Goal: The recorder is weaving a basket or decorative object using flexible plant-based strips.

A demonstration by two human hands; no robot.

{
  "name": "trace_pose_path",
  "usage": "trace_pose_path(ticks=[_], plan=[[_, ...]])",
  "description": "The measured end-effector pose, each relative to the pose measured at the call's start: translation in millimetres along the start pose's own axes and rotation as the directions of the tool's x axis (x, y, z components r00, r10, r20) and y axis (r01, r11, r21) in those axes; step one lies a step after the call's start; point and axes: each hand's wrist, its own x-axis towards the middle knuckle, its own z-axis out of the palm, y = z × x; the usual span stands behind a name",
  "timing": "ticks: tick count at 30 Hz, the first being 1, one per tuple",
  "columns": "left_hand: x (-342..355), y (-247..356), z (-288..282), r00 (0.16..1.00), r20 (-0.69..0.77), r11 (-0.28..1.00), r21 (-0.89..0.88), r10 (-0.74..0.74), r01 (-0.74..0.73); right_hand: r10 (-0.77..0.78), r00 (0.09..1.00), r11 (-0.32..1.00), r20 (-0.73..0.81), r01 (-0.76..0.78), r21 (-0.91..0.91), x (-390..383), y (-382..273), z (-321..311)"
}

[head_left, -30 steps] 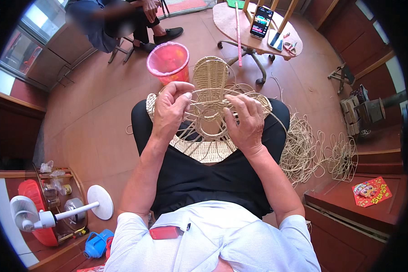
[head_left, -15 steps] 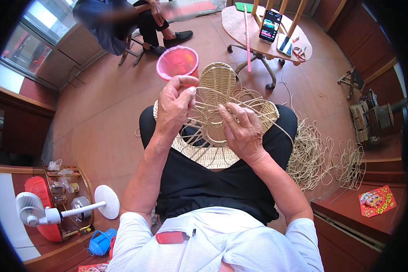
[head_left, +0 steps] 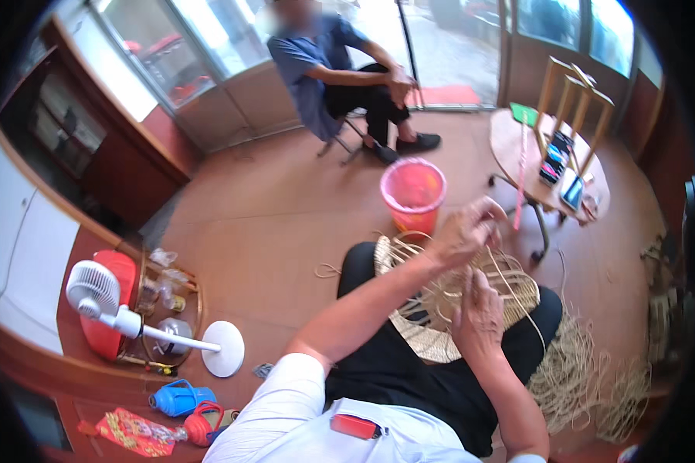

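A tan woven cord piece (head_left: 432,343) lies across my lap, with a flat woven rim and many loose strands arching over its middle. My left hand (head_left: 467,231) is raised above its far part, fingers curled and pinched on a thin cord (head_left: 513,284) that runs down toward my right knee. Just below, my right hand (head_left: 480,316) is closed at the strands, its fingers pressed together on the woven piece. Blur and the hands themselves hide exactly where the fingertips grip.
A pink-red bucket (head_left: 414,189) stands beyond my knees. Behind it sits another person (head_left: 340,77). A round wheeled table (head_left: 510,143) with phones is at far right. Loose cord (head_left: 567,370) heaps beside my right leg. A white fan (head_left: 224,349) and blue jug (head_left: 179,398) are at left.
The view has swung, so the scene sits farther right and lower, with more of the seated person showing. My left hand has moved across, closer above my right hand.
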Motion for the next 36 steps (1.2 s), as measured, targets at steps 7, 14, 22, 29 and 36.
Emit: trace_pose_path(ticks=[7,14,22,29,36], plan=[[-4,7,-3,0.998,-0.007,0.993,0.108,0.055,-0.054,-0.13,0.991,0.988,-0.04,0.126,-0.091,3,7,-5],[-6,9,1,0.968,0.041,0.949,0.19,0.247,-0.25,-0.137,0.99,0.983,0.013,0.138,-0.123,2,10,1],[1,8,5,0.981,-0.016,0.964,0.186,0.196,-0.189,-0.136,0.988,0.968,0.068,0.147,-0.203,2,9,8],[-19,-1,15,0.866,-0.03,0.787,0.433,0.5,-0.439,-0.124,0.985,0.973,0.123,0.145,-0.18,7,9,1],[-71,-15,20,0.926,-0.295,0.848,0.527,0.237,-0.05,-0.199,0.98,0.975,-0.014,0.196,-0.103,15,11,-9]])
